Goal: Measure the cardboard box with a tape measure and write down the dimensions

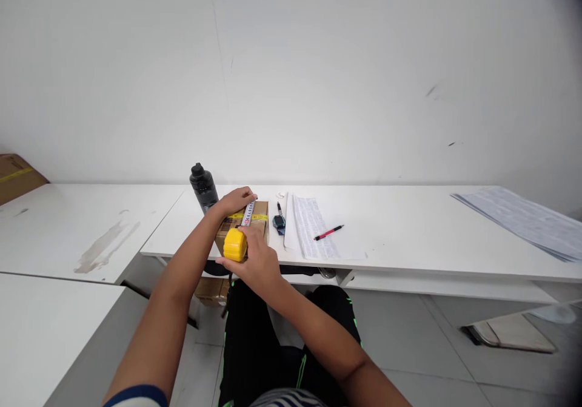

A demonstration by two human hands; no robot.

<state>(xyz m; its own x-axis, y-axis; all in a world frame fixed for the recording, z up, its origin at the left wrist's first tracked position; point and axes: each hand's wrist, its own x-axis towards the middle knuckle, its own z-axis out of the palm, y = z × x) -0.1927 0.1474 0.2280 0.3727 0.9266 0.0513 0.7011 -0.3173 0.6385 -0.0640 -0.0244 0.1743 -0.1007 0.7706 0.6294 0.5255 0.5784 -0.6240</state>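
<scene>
A small cardboard box (260, 211) with yellow tape across it sits near the front edge of the white desk. My right hand (261, 263) is closed around a yellow tape measure (235, 244) at the box's near side. Its white blade (248, 214) is pulled out over the box top, away from me. At the far edge of the box, my left hand (237, 199) pinches the blade's end; part of its fingers is hidden. A dark bottle (203, 187) stands just left of the box, partly behind my left forearm.
Right of the box lie a dark watch (279, 221), a black pen (279, 208), printed sheets (313, 228) and a red pen (329, 232). More papers (522, 219) are at the far right. Another cardboard box (210, 290) is under the desk, and one (18, 176) stands far left.
</scene>
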